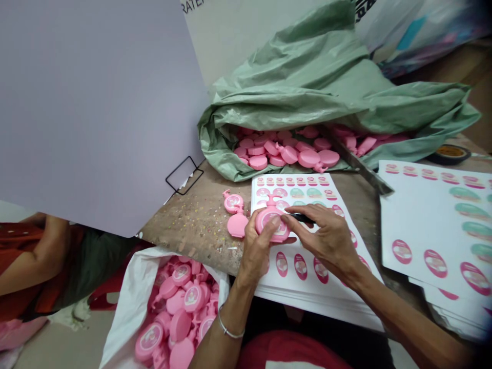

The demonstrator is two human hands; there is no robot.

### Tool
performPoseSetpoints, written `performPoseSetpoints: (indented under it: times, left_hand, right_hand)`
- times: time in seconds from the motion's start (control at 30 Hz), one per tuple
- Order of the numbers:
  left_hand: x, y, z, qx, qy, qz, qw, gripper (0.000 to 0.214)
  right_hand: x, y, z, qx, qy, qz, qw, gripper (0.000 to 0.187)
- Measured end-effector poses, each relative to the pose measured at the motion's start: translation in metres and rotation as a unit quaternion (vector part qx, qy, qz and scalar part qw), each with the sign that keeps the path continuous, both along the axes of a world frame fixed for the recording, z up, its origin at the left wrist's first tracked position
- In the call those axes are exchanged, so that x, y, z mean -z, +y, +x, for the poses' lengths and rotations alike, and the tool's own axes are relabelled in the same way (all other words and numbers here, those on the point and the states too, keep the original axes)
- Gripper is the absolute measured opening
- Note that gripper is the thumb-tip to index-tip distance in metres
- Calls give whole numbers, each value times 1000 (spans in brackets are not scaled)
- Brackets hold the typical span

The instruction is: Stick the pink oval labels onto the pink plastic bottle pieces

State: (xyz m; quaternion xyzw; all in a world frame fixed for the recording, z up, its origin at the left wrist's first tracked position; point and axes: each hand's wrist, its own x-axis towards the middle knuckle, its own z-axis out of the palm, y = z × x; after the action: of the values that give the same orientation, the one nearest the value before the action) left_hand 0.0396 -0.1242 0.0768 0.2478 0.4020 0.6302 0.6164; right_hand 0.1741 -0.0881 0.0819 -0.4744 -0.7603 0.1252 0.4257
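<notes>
left grip (254, 252): clamped round lower left of pink bottle (269, 214) | right grip (326, 229): pinching black tool (303, 218) at bottle's right edge

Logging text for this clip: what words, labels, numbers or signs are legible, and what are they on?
"RATE", then a cut-off letter: on the whitish surface behind the green sack.
Dark lettering at the top edge: partly hidden, unreadable.
Label on the pink pump-shaped piece in the left hand: too blurred.
Sticker sheets: print too small.
Labelled pieces in the white sack: too blurred.
</notes>
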Motion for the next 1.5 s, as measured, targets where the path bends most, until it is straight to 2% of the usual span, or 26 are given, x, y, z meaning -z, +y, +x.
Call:
performPoseSetpoints:
  times: [0.07, 0.13, 0.2, 0.3, 0.37, 0.43, 0.47, 0.53, 0.63, 0.73, 0.8, 0.87, 0.93, 0.97, 1.03, 1.1, 1.13, 1.2, 1.23, 1.27, 1.33, 1.37, 1.43, 1.5]
  left_hand:
    - [0, -2, -1, 0, 32, 3, 999, 36]
    - [0, -4, -2, 13, 46, -5, 999, 37]
    - [1, -6, -1, 40, 59, -5, 997, 39]
    - [7, -7, -1, 80, 75, -11, 994, 43]
    - [17, -2, -6, 61, 109, -30, 992, 43]
    - [29, 9, -19, -15, 196, -52, 979, 41]
    - [36, 16, -28, -70, 257, -57, 962, 39]
    - [47, 31, -49, -173, 379, -59, 907, 35]
    - [55, 47, -79, -232, 521, -58, 819, 29]
    - [48, 49, -91, -289, 638, 4, 714, 40]
    - [38, 46, -87, -315, 674, 77, 664, 38]
    - [26, 42, -76, -292, 682, 141, 655, 27]
    - [13, 39, -59, -218, 696, 192, 657, 28]
    - [7, 38, -51, -167, 708, 210, 653, 36]
    - [-3, 36, -35, -44, 724, 237, 647, 52]
    - [-9, 33, -24, 98, 704, 242, 661, 53]
    - [-10, 31, -21, 158, 681, 231, 677, 47]
    - [-6, 27, -22, 218, 618, 180, 734, 32]
    - [-2, 26, -25, 207, 582, 141, 774, 25]
    - [3, 26, -30, 171, 538, 98, 819, 22]
    - [14, 30, -42, 79, 417, 21, 905, 26]
    - [20, 33, -48, 43, 344, -8, 938, 30]
    - [29, 42, -57, 13, 213, -39, 976, 38]
    - [36, 52, -60, 16, 137, -39, 990, 43]
  right_hand:
    - [-1, 2, 3, 45, -67, 35, 996, 29]
    - [-1, 4, 3, 71, -78, 35, 994, 41]
    - [5, 7, 2, 45, -28, -5, 999, 54]
    - [23, 22, 2, 11, 33, -84, 996, 64]
    - [36, 42, 9, 32, 20, -111, 993, 63]
    - [45, 70, 23, 67, -15, -112, 991, 58]
    - [47, 86, 30, 90, -40, -105, 990, 53]
    - [48, 119, 42, 149, -106, -74, 980, 48]
    - [43, 163, 50, 208, -212, -33, 954, 45]
    - [39, 187, 49, 201, -256, -27, 945, 27]
    - [35, 186, 47, 181, -267, -19, 946, 19]
    - [27, 172, 46, 168, -275, -8, 947, 20]
    - [13, 145, 43, 116, -294, 7, 949, 22]
    - [4, 128, 41, 61, -308, 17, 949, 21]
    - [-14, 92, 36, -108, -341, 26, 933, 13]
    - [-28, 60, 32, -234, -316, 8, 919, 8]
    - [-32, 48, 31, -273, -290, -12, 917, 9]
    - [-29, 34, 30, -297, -209, -63, 930, 15]
    - [-23, 32, 30, -275, -161, -97, 943, 19]
    - [-15, 32, 29, -234, -113, -132, 957, 21]
    - [6, 36, 22, -140, -46, -192, 970, 23]
    - [17, 38, 17, -100, -39, -206, 973, 22]
    - [36, 39, 4, -54, -71, -191, 978, 20]
    - [50, 38, -9, -33, -121, -142, 982, 17]
